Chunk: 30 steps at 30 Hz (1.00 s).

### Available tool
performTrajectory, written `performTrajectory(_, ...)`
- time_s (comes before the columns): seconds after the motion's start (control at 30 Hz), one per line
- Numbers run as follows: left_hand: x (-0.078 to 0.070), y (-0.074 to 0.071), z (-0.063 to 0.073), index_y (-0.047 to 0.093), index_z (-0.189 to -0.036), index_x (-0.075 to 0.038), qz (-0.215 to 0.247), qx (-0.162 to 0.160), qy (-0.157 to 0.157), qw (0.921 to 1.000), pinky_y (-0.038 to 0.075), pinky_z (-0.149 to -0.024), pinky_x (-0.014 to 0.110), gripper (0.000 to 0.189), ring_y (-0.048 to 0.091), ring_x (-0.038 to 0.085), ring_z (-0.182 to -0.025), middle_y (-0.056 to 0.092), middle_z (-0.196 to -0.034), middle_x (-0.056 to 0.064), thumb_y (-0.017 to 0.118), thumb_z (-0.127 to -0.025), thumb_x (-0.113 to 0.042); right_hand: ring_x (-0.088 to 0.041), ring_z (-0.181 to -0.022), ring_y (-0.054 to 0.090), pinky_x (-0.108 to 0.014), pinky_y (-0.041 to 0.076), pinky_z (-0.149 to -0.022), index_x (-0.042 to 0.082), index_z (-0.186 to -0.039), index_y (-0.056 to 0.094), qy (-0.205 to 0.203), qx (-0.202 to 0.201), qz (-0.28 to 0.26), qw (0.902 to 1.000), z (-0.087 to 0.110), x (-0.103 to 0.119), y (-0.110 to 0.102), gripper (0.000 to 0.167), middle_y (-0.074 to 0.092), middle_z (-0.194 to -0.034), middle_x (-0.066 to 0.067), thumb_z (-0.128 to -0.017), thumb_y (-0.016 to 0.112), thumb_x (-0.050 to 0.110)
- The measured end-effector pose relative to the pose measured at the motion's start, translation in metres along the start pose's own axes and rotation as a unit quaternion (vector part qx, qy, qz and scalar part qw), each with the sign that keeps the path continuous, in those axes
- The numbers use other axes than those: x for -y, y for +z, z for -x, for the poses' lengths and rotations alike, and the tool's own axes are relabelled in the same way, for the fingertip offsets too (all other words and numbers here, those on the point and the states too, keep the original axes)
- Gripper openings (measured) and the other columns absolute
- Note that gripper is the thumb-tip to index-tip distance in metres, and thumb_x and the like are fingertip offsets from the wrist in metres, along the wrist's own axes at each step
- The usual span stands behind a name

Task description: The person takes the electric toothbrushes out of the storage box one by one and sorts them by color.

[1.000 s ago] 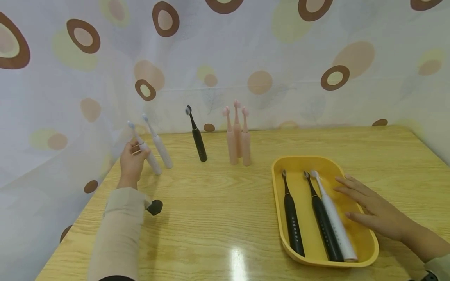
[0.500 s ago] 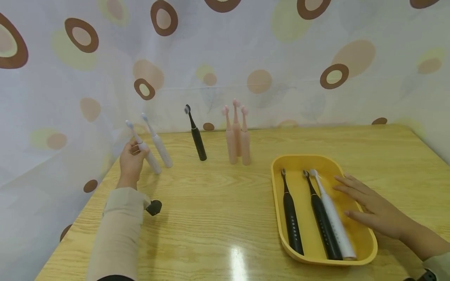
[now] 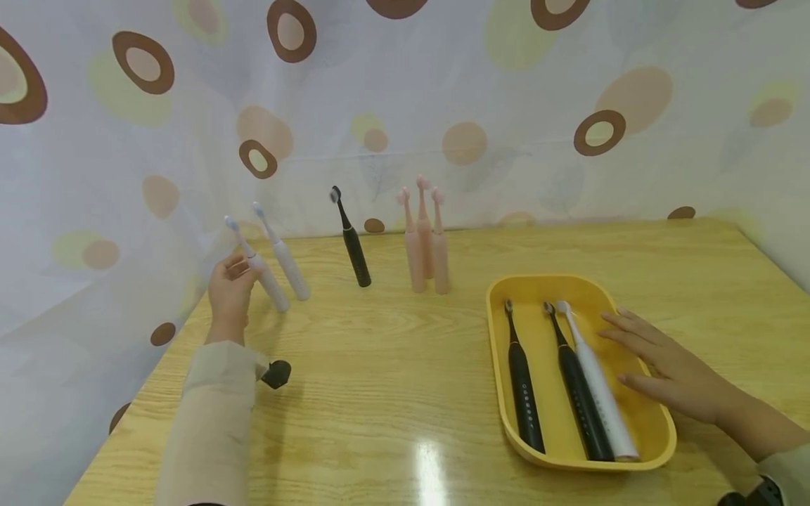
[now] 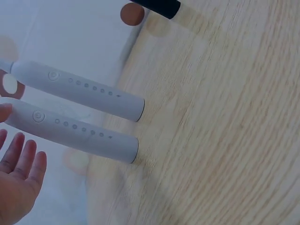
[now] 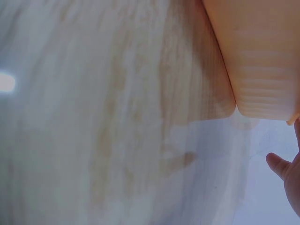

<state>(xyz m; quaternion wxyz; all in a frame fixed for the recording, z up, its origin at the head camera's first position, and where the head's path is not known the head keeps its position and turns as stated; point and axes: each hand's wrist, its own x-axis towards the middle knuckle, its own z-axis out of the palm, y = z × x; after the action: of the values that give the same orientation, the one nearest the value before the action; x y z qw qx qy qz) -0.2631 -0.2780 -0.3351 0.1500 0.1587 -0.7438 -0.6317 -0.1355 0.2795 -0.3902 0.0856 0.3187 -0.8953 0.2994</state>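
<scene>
At the left of the table, my left hand (image 3: 229, 295) pinches a white electric toothbrush (image 3: 270, 287) near the top of its handle. Its base stands on the table; in the left wrist view a fingertip lies on the front above the power button, the other fingers spread free. A second white electric toothbrush (image 3: 290, 270) stands close beside it, to the right. My right hand (image 3: 671, 372) lies at the right rim of a yellow tray (image 3: 496, 351), fingers nearly straight, holding nothing. In the tray lie two black electric toothbrushes (image 3: 524, 393) and a white one (image 3: 604, 393).
A black electric toothbrush (image 3: 356, 256) stands upright further right at the back. Three pink toothbrushes (image 3: 414, 260) stand grouped behind the tray's left side. A patterned cloth (image 3: 405, 84) hangs behind the wooden table (image 3: 380, 393).
My left hand has shifted slightly left against the white toothbrush, the thumb covering less of its handle. The toothbrush stays standing. My right hand has hardly moved; the view has drifted slightly.
</scene>
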Motion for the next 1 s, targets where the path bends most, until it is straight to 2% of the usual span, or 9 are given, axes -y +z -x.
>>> performTrajectory(0.1,-0.002,-0.004,0.005,0.031,-0.13,-0.008,0.004,0.01,-0.014,0.9998,0.031,-0.095,0.03,0.053,0.035,0.023,-0.115,0.037,-0.128,0.01,0.055,-0.083,-0.012,-0.014,-0.129,0.003,-0.036,0.002,-0.102,0.002,-0.126,0.041,-0.001,0.0,0.003,1.0,-0.001,-0.001,-0.001,0.055,0.022,-0.14,-0.006,-0.076,0.062,0.005)
performTrajectory(0.2,-0.003,-0.007,0.01,0.028,-0.132,-0.006,-0.008,0.021,-0.016,0.9996,0.03,-0.095,0.03,0.056,0.034,0.024,-0.117,0.034,-0.13,0.011,0.056,-0.083,-0.013,-0.014,-0.129,0.003,-0.033,0.002,-0.102,0.002,-0.126,0.041,-0.002,0.001,0.007,1.0,-0.001,-0.001,-0.001,0.055,0.021,-0.14,-0.005,-0.076,0.062,0.006)
performTrajectory(0.37,-0.006,-0.01,0.019,0.03,-0.13,-0.004,-0.003,0.014,-0.006,0.9999,0.03,-0.095,0.03,0.056,0.034,0.023,-0.116,0.035,-0.129,0.011,0.058,-0.082,-0.013,-0.013,-0.129,0.004,-0.028,0.002,-0.101,0.002,-0.126,0.041,-0.004,-0.001,0.01,0.9999,-0.001,-0.001,-0.001,0.054,0.022,-0.14,-0.006,-0.076,0.062,0.006)
performTrajectory(0.5,-0.01,-0.012,0.026,0.032,-0.129,-0.003,0.009,0.017,0.011,0.9998,0.031,-0.095,0.028,0.053,0.035,0.021,-0.114,0.037,-0.125,0.009,0.056,-0.083,-0.011,-0.014,-0.129,0.004,-0.038,0.002,-0.102,0.001,-0.125,0.041,-0.002,0.0,-0.001,1.0,-0.001,-0.001,0.0,0.054,0.022,-0.14,-0.008,-0.076,0.061,0.005)
performTrajectory(0.6,-0.014,-0.014,0.031,0.033,-0.128,-0.005,0.016,0.026,0.017,0.9994,0.03,-0.095,0.028,0.051,0.036,0.019,-0.112,0.041,-0.118,0.004,0.057,-0.083,-0.013,-0.014,-0.129,0.003,-0.047,0.002,-0.101,0.002,-0.126,0.041,0.001,0.001,-0.009,1.0,0.0,-0.001,0.0,0.054,0.022,-0.14,-0.007,-0.076,0.061,0.005)
performTrajectory(0.8,-0.021,-0.013,0.043,0.034,-0.126,-0.005,0.012,0.069,0.039,0.9968,0.029,-0.096,0.031,0.05,0.04,0.012,-0.103,0.043,-0.114,0.0,0.058,-0.083,-0.015,-0.014,-0.129,0.003,-0.045,0.002,-0.101,0.002,-0.126,0.041,0.002,0.0,-0.004,1.0,0.0,-0.002,0.001,0.054,0.022,-0.14,-0.006,-0.076,0.062,0.006)
performTrajectory(0.9,-0.023,-0.01,0.05,0.036,-0.123,-0.003,0.013,0.095,0.06,0.9935,0.03,-0.095,0.031,0.045,0.042,0.008,-0.098,0.043,-0.114,0.003,0.056,-0.084,-0.012,-0.014,-0.129,0.003,-0.042,0.002,-0.102,0.002,-0.126,0.041,-0.001,-0.002,-0.002,1.0,0.0,-0.002,0.001,0.054,0.022,-0.14,-0.007,-0.076,0.062,0.005)
performTrajectory(1.0,-0.023,-0.006,0.056,0.041,-0.118,-0.006,0.011,0.118,0.078,0.9899,0.031,-0.094,0.029,0.036,0.042,0.008,-0.097,0.044,-0.111,0.001,0.054,-0.085,-0.01,-0.014,-0.129,0.003,-0.042,0.002,-0.102,0.002,-0.125,0.041,-0.002,-0.003,-0.002,1.0,0.0,-0.001,0.001,0.054,0.022,-0.139,-0.007,-0.076,0.062,0.005)
